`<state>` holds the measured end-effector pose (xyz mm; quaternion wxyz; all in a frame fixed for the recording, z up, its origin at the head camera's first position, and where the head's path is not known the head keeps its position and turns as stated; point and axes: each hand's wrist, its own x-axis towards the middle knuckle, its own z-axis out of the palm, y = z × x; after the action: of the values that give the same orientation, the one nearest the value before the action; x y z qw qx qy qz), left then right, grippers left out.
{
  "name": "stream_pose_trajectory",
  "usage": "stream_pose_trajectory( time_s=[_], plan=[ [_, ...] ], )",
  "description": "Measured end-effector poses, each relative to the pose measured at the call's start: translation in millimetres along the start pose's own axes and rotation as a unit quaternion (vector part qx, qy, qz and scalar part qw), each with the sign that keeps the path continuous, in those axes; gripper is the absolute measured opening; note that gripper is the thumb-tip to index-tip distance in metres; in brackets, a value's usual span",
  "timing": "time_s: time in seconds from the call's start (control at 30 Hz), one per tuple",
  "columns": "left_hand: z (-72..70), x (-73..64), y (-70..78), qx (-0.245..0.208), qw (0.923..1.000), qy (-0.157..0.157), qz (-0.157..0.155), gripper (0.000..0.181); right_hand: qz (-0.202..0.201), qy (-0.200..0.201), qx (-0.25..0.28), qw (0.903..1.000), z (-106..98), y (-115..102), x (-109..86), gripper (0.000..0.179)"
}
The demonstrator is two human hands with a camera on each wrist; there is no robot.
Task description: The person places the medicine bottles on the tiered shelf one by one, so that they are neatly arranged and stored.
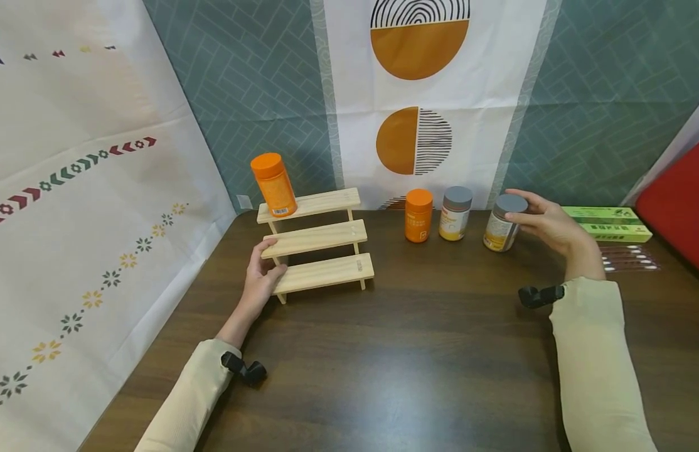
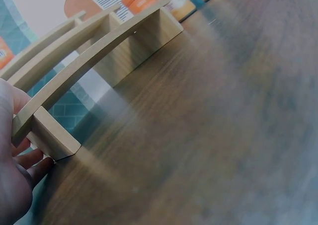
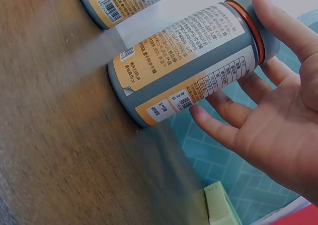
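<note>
A three-tier wooden rack (image 1: 315,238) stands on the left of the table, and an orange bottle (image 1: 274,185) is on its top tier. My left hand (image 1: 260,276) grips the rack's left end, with the thumb at the lowest tier. On the right, my right hand (image 1: 553,225) holds a grey-lidded supplement bottle (image 1: 502,224). In the right wrist view the thumb presses the lid of this bottle (image 3: 184,61), and the other fingers lie along its far side. Left of it are another grey-lidded bottle (image 1: 454,215) and a second orange bottle (image 1: 419,216).
Behind the right hand lies a green box (image 1: 609,224), with several cotton swabs (image 1: 629,258) in front of it. A red object (image 1: 679,194) stands at the far right edge. Patterned cloth (image 1: 282,94) hangs behind the brown table (image 1: 417,358).
</note>
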<state>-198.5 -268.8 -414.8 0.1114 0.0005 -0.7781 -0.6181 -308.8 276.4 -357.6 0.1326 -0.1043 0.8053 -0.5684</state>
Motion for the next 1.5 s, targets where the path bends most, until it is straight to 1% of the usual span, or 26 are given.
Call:
stream_pose_trajectory(
  time_s=[0.17,0.3,0.5,0.63,0.77,1.1,1.27,1.5],
  plan=[
    [-0.5,-0.3,-0.5,-0.002,1.0,0.004,-0.001,0.056,0.008,-0.002,-0.011,0.9999,0.8,-2.2,1.9,0.068],
    [-1.7,-0.6,-0.7,-0.003,1.0,0.009,-0.002,0.056,0.019,-0.009,-0.008,0.9998,1.3,-4.0,4.6,0.072],
    [0.0,1.2,0.0,-0.001,1.0,0.004,0.004,0.056,0.03,-0.014,-0.013,0.9994,-2.1,-2.9,4.4,0.076],
    [0.9,2.7,0.9,0.002,0.9999,0.008,0.007,0.055,0.03,-0.012,-0.004,0.9995,-2.5,-3.9,3.4,0.073],
    [1.1,3.6,1.5,-0.003,0.9999,0.005,0.008,0.056,0.031,-0.009,0.003,0.9995,-1.7,-5.4,3.1,0.07],
    [2.2,3.3,-0.1,-0.001,1.0,0.004,0.001,0.056,0.053,-0.003,-0.016,0.9985,-0.6,-5.8,2.8,0.079],
    [2.1,2.4,-0.5,0.0,1.0,0.004,-0.004,0.057,0.052,0.0,-0.017,0.9985,-0.7,-4.8,2.9,0.079],
    [1.1,2.0,-1.2,0.004,1.0,0.006,-0.003,0.057,0.043,0.001,-0.014,0.999,0.3,-9.1,1.9,0.073]
  ],
)
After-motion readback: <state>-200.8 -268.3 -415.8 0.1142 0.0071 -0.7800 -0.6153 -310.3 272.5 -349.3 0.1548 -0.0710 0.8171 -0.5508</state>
